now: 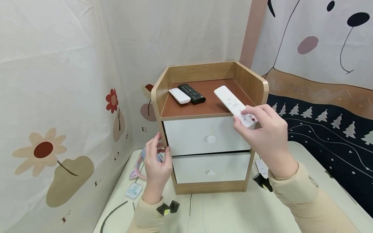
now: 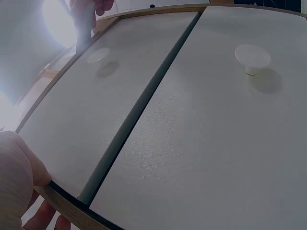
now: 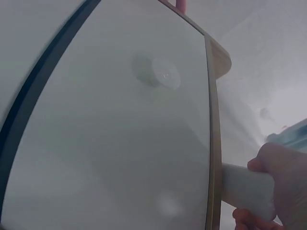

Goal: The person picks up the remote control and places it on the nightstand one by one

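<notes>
My right hand (image 1: 263,131) pinches the lower end of a white remote (image 1: 233,104), tilted above the right part of the cabinet's brown top (image 1: 209,111). In the right wrist view the right hand (image 3: 288,184) holds that white remote (image 3: 247,188) by the cabinet's edge. My left hand (image 1: 157,163) touches the left side of the wooden cabinet (image 1: 209,187), thumb at the front edge. The left wrist view shows the left hand (image 2: 21,175) around that edge, some fingers behind it. A smaller white remote (image 1: 179,96) and a black remote (image 1: 192,94) lie side by side on the top.
Two white drawers, upper (image 1: 192,132) and lower (image 1: 189,170), have round knobs. Left of the cabinet are pink-and-blue headphones (image 1: 140,165), a small light-blue case (image 1: 134,191) and a dark cable (image 1: 112,212). A white power strip (image 1: 262,167) lies right. Printed curtains stand around.
</notes>
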{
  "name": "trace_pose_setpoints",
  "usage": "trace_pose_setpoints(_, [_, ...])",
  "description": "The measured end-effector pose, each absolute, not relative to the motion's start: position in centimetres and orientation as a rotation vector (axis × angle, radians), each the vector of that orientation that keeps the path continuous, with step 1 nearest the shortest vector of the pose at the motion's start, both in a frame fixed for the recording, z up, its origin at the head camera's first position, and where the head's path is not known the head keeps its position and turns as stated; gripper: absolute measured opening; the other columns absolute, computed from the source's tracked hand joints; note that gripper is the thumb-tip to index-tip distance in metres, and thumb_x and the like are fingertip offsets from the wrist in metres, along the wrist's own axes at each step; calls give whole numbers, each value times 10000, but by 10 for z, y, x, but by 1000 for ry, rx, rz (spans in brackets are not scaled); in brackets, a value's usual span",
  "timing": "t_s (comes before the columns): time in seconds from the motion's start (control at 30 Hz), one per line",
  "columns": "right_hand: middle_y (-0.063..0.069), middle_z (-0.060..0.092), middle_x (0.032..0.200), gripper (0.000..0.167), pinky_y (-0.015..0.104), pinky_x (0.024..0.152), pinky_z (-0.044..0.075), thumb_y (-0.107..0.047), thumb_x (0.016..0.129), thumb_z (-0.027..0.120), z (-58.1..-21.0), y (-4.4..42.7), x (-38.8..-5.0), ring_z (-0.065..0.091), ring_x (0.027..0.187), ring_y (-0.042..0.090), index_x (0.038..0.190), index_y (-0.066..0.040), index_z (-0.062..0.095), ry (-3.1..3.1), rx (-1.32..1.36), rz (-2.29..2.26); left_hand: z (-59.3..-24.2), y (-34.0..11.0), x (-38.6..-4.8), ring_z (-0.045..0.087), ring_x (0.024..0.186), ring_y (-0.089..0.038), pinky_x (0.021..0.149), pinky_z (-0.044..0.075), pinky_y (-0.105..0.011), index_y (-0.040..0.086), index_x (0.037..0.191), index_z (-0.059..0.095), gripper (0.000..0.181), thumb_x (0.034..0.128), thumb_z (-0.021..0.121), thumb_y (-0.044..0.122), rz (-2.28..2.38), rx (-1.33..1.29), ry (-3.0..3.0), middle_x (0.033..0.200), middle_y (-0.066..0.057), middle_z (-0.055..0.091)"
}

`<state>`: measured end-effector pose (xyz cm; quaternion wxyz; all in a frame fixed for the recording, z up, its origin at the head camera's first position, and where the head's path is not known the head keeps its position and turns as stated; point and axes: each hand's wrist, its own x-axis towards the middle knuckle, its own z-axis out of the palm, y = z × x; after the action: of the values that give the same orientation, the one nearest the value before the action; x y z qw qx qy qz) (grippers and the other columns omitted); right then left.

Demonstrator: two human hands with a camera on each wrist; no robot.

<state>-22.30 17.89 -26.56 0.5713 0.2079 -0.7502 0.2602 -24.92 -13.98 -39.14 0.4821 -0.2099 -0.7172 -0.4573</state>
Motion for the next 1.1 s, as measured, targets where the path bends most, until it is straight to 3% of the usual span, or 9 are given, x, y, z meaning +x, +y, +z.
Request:
trace_pose_setpoints(0.23, [170,745,903,231,370,583,530,-270,888,804,-258,168,-230,664,711,273,966,-53,796,-1837,489,522,-392,-139,-249,681,1018,-346,942,547,-87,-36,1566,532,597,988,672,-86,-1125,-513,-1753,1361,-288,607])
trace_pose_setpoints(0.47, [177,736,855,229,407,555,471,-274,890,792,-258,169,-236,623,688,313,942,-51,782,-1848,468,489,-393,-139,-250,688,1002,-353,933,548,-86,-32,1563,541,597,983,671,-92,-1124,-522,-1742,1348,-287,610])
trace_pose_setpoints(0.63, [173,753,854,238,420,599,452,-279,926,792,-251,164,-236,603,767,365,958,-44,777,-1933,463,476,-393,-139,-252,685,987,-349,935,545,-83,-34,1562,539,599,982,671,-98,-1118,-521,-1739,1344,-283,616])
trace_pose_setpoints(1.1, [142,813,921,241,462,693,490,-266,1005,690,-219,145,-238,616,848,366,1032,-54,802,-2230,445,404,-391,-140,-249,684,1011,-338,946,546,-84,-29,1566,536,599,986,672,-97,-1125,-504,-1756,1354,-283,612])
